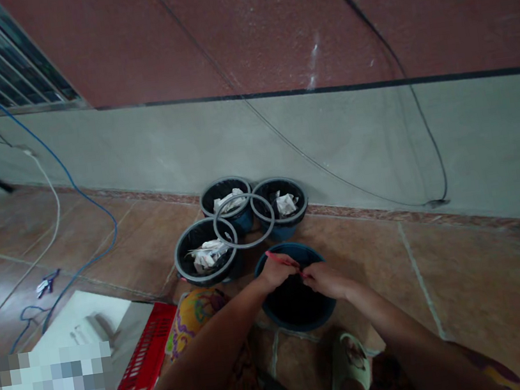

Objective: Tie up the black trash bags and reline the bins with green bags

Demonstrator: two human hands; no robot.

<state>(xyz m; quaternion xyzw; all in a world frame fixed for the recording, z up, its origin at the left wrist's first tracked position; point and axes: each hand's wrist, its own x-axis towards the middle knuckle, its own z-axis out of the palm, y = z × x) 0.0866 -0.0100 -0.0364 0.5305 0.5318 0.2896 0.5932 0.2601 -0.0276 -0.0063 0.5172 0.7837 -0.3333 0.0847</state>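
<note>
My left hand [278, 272] and my right hand [325, 279] meet above a blue bucket [274, 322] with a dark interior. Both are closed, fingertips close together, on a thin pink strip [271, 256]; its kind is too small to make out. One end of the strip sticks out past my left hand, and a bit of pink shows between the two hands. Whatever lies inside the bucket is too dark to tell. Just beyond it, a loose grey ring [248, 246] rests across the tops of the bins behind.
Three bins, a front one [182, 272], a back left one [244, 222] and a back right one [285, 233], have black liners with crumpled white waste. On the left are a red crate [141, 360], a white board [105, 304], a blue cable [76, 190] and clippers [47, 284].
</note>
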